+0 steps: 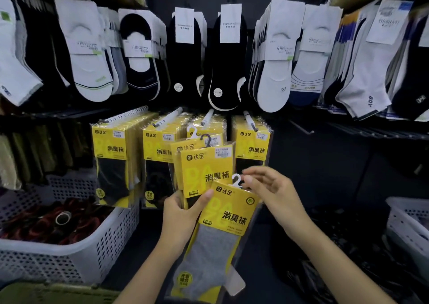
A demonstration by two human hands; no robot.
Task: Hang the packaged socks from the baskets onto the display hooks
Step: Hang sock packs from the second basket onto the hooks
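My left hand (183, 213) grips a small stack of yellow sock packs, thumb pressed on the front one. The front pack (228, 213) holds grey socks and has a white plastic hanger (236, 180) at its top. My right hand (270, 187) pinches that hanger with thumb and fingertips. Behind it, the held packs (204, 166) carry a black hanger and a white one. Rows of the same yellow packs (111, 148) hang on white display hooks (170, 116) just beyond my hands.
A white perforated basket (69, 252) with dark red and black items sits at the lower left. Another white basket (408, 224) stands at the right edge. Loose socks on cards hang above on upper hooks (229, 55). A bare hook (301, 127) sticks out at the right.
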